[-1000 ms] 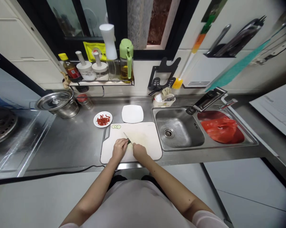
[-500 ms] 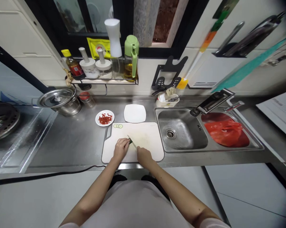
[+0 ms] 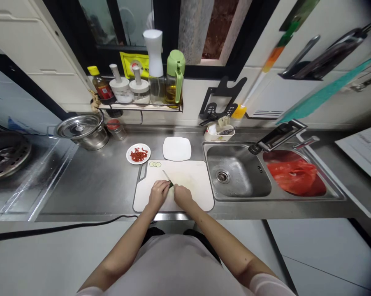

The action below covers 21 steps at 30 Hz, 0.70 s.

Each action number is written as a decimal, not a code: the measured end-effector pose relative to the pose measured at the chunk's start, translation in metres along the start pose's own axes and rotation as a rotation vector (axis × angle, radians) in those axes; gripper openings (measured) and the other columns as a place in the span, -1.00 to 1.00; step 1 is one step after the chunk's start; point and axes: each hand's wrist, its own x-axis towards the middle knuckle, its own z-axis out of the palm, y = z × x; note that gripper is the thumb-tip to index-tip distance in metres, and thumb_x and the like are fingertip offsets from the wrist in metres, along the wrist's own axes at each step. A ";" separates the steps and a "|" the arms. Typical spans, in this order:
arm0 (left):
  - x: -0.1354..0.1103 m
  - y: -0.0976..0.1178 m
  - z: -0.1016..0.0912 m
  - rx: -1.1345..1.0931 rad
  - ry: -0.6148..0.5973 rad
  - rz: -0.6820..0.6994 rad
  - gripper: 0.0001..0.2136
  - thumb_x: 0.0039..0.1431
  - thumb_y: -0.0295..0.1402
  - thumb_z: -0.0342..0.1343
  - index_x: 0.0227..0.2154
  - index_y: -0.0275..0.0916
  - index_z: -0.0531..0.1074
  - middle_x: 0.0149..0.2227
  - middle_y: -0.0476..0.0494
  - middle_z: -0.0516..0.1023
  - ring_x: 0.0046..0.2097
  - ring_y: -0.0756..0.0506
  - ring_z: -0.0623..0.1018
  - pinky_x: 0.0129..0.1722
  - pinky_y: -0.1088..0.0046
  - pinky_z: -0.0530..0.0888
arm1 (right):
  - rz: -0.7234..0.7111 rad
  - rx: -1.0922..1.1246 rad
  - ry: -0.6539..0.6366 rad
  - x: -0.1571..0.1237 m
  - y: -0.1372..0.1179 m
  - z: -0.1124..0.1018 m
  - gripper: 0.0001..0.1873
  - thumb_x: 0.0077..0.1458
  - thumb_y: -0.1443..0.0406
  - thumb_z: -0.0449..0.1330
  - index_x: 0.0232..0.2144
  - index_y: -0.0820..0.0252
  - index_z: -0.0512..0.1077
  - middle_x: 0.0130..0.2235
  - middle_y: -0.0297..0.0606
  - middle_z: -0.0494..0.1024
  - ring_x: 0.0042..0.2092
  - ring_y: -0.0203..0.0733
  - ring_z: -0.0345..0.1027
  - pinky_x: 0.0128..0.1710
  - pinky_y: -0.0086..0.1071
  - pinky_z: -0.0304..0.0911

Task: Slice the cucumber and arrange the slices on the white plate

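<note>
A pale cutting board (image 3: 191,181) lies on the steel counter in front of me. My left hand (image 3: 157,194) is curled over a small green vegetable piece (image 3: 171,184) on the board, mostly hidden by the fingers. My right hand (image 3: 182,195) is closed round the handle of a knife (image 3: 167,177), whose blade points away and to the left, right beside the left fingers. Three thin green slices (image 3: 155,164) rest at the board's far left corner.
A small plate of red chilli pieces (image 3: 138,154) and a white square plate (image 3: 177,148) sit behind the board. To the right is a sink (image 3: 235,174) and a red basin (image 3: 293,177). A lidded pot (image 3: 82,130) stands at the left, a condiment shelf (image 3: 139,106) above.
The knife hand drew back a little to the right half a second ago and has come close to the left hand again. The view has shifted slightly; the slices have stayed put.
</note>
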 end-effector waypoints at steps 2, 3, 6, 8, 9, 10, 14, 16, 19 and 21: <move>0.000 0.001 -0.001 0.002 -0.005 0.000 -0.80 0.24 -0.40 0.00 -0.17 -0.19 0.51 -0.20 -0.15 0.57 -0.13 -0.10 0.48 -0.08 0.29 0.45 | -0.004 0.010 -0.003 0.004 -0.002 -0.001 -0.70 0.14 0.51 -0.08 -0.11 0.28 0.30 -0.19 -0.06 0.53 -0.15 -0.17 0.45 -0.22 -0.39 0.25; 0.001 0.002 -0.001 0.002 -0.008 0.000 -0.80 0.24 -0.40 0.00 -0.18 -0.19 0.51 -0.20 -0.15 0.56 -0.13 -0.09 0.48 -0.08 0.29 0.45 | -0.007 0.014 -0.005 0.006 -0.002 -0.002 -0.70 0.14 0.50 -0.07 -0.11 0.28 0.30 -0.18 -0.06 0.53 -0.15 -0.17 0.45 -0.22 -0.39 0.25; 0.001 0.002 -0.002 0.001 -0.013 -0.002 -0.80 0.25 -0.39 -0.01 -0.18 -0.20 0.52 -0.20 -0.15 0.56 -0.13 -0.09 0.48 -0.09 0.30 0.45 | -0.015 0.023 -0.002 0.012 -0.004 -0.005 -0.70 0.14 0.49 -0.08 -0.11 0.29 0.31 -0.16 -0.06 0.53 -0.13 -0.15 0.45 -0.23 -0.39 0.24; 0.000 0.001 -0.001 0.003 -0.016 -0.006 -0.80 0.24 -0.40 0.00 -0.19 -0.20 0.52 -0.19 -0.15 0.56 -0.12 -0.09 0.48 -0.08 0.30 0.44 | -0.020 0.034 -0.001 0.015 -0.003 -0.007 -0.69 0.14 0.48 -0.08 -0.10 0.30 0.32 -0.15 -0.06 0.53 -0.12 -0.14 0.44 -0.24 -0.39 0.24; 0.001 0.001 -0.001 0.004 -0.018 -0.009 -0.80 0.24 -0.40 0.00 -0.19 -0.20 0.52 -0.19 -0.15 0.56 -0.12 -0.09 0.48 -0.08 0.30 0.44 | -0.020 0.041 0.002 0.015 -0.003 -0.009 -0.68 0.14 0.47 -0.09 -0.10 0.30 0.33 -0.15 -0.05 0.53 -0.12 -0.13 0.44 -0.24 -0.39 0.24; 0.001 0.001 -0.001 0.006 -0.023 -0.015 -0.80 0.24 -0.40 0.00 -0.19 -0.20 0.52 -0.19 -0.15 0.56 -0.12 -0.09 0.47 -0.07 0.30 0.43 | -0.019 0.050 0.005 0.016 -0.001 -0.010 -0.68 0.14 0.47 -0.09 -0.09 0.30 0.33 -0.15 -0.05 0.53 -0.12 -0.13 0.44 -0.25 -0.38 0.24; 0.003 0.003 -0.003 0.024 -0.063 -0.050 -0.80 0.24 -0.40 0.00 -0.21 -0.21 0.52 -0.20 -0.14 0.56 -0.13 -0.09 0.47 -0.06 0.31 0.41 | -0.009 0.088 0.009 0.013 0.005 -0.013 -0.68 0.16 0.42 -0.07 -0.07 0.28 0.34 -0.14 -0.05 0.53 -0.12 -0.12 0.43 -0.26 -0.39 0.22; 0.005 0.006 -0.005 0.039 -0.084 -0.078 -0.81 0.24 -0.39 -0.01 -0.22 -0.20 0.52 -0.21 -0.13 0.56 -0.13 -0.09 0.48 -0.06 0.32 0.40 | -0.007 0.092 0.020 0.010 0.008 -0.013 -0.67 0.18 0.40 -0.08 -0.04 0.28 0.32 -0.15 -0.04 0.54 -0.13 -0.11 0.43 -0.26 -0.37 0.22; 0.005 0.010 -0.006 0.063 -0.096 -0.129 -0.81 0.24 -0.38 -0.01 -0.22 -0.19 0.51 -0.20 -0.13 0.56 -0.12 -0.10 0.48 -0.06 0.33 0.39 | -0.004 0.047 0.033 0.004 0.013 -0.012 -0.65 0.19 0.41 -0.11 -0.02 0.28 0.31 -0.18 -0.04 0.54 -0.15 -0.10 0.44 -0.25 -0.35 0.22; 0.005 0.012 -0.006 0.072 -0.087 -0.162 -0.82 0.24 -0.36 -0.01 -0.22 -0.20 0.49 -0.20 -0.13 0.56 -0.12 -0.10 0.48 -0.07 0.33 0.39 | -0.012 -0.005 0.059 -0.001 0.016 -0.012 -0.66 0.20 0.43 -0.13 -0.04 0.27 0.31 -0.20 -0.04 0.54 -0.16 -0.10 0.44 -0.24 -0.34 0.22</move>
